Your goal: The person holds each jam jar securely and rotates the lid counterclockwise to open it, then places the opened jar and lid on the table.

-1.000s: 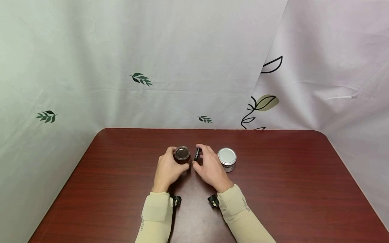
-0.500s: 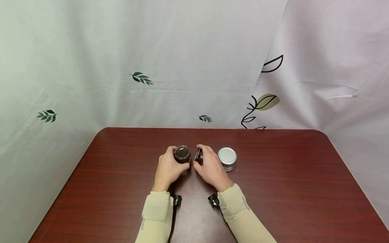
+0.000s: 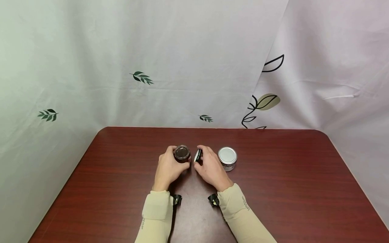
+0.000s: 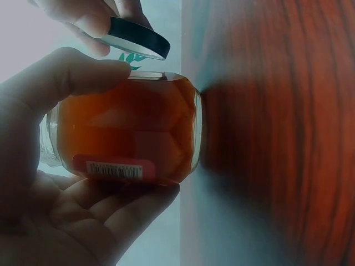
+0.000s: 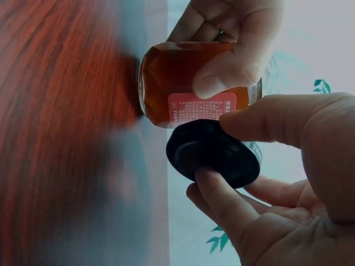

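Observation:
My left hand (image 3: 169,169) grips a faceted glass jar (image 3: 182,154) of amber-brown contents around its sides, thumb on the near side. In the left wrist view the jar (image 4: 127,124) stands upright at the tabletop, its mouth uncovered and a barcode label low on its side. Just right of it, my right hand (image 3: 211,168) pinches a black screw lid (image 3: 198,155) between thumb and fingers. The lid (image 5: 211,152) is tipped on edge, apart from the jar's mouth; its pale inner side (image 4: 136,46) faces the jar in the left wrist view.
A round tin (image 3: 227,158) with a silvery-white top stands right beside my right hand. The reddish-brown wooden table (image 3: 282,189) reaches back to a pale curtain (image 3: 182,60) printed with leaves.
The lid has turned in my right hand's fingers, so more of its pale inner side shows in the head view. My left hand and the jar have stayed in place.

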Tool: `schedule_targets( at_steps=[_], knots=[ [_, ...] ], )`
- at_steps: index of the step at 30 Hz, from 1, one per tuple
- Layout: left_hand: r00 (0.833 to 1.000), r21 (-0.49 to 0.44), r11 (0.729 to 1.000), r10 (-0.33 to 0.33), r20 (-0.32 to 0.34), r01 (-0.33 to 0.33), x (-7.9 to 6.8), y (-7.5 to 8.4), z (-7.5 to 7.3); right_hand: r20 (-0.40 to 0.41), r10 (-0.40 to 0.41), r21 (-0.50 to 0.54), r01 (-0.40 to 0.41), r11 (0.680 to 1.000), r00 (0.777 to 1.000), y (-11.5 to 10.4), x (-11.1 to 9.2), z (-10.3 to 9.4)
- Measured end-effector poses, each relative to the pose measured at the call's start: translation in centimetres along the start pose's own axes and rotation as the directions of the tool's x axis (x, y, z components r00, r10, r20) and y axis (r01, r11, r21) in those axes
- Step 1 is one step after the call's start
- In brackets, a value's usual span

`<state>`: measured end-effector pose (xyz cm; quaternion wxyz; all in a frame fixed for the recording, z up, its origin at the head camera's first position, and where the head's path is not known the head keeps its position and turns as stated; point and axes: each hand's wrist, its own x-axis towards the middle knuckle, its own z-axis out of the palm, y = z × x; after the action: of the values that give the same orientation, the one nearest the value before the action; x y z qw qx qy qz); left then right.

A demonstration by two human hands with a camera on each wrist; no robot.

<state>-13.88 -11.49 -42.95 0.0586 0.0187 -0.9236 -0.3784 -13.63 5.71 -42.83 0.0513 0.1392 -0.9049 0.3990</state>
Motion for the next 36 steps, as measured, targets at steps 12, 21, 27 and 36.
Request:
schedule_targets(
  at_steps=[12, 21, 27, 36],
  knots=[
    [1.000, -0.018, 1.000, -0.009, 0.015, 0.009, 0.05, -0.01, -0.14, 0.017, 0.010, -0.031, -0.009, 0.999, 1.000, 0.22, 0.10, 0.22],
    [1.000, -0.021, 1.000, -0.018, 0.018, 0.018, -0.03, 0.07, -0.22, 0.036, 0.013, -0.043, -0.012, 0.999, 0.999, 0.45, 0.12, 0.33],
    [1.000, -0.024, 0.999, -0.023, 0.018, 0.024, -0.04, 0.01, -0.22, 0.049, 0.015, -0.039, -0.013, 0.999, 0.999, 0.54, 0.10, 0.33],
    [1.000, -0.026, 0.999, -0.023, 0.018, 0.023, -0.01, -0.07, -0.20, 0.049, 0.008, -0.033, -0.006, 0.999, 0.999, 0.65, 0.07, 0.43]
  ],
)
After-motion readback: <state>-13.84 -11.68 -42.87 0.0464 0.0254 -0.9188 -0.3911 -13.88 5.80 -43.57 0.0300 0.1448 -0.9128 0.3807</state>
